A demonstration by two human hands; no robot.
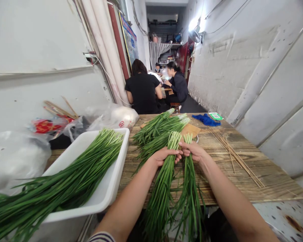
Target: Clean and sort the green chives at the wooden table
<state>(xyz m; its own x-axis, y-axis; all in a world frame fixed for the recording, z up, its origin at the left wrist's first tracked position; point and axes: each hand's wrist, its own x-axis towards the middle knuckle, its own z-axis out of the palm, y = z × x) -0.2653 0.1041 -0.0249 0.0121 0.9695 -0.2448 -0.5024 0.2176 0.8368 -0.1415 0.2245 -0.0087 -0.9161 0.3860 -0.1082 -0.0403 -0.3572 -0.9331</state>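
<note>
My left hand is closed around a thick bunch of garlic chives, pale cut ends up and green leaves hanging over the table's front edge. A thinner bunch of garlic chives is gripped in my right hand. The two hands meet at the fingers between the bunches. Just beyond them, tied bundles of chives lie on the wooden table. At the left, more loose chives fill a white plastic tub and spill over its near side.
Thin bamboo sticks lie at the right of the table. Behind them are a blue cloth and a green QR card. Plastic bags crowd the left side. Several people sit farther down the narrow room.
</note>
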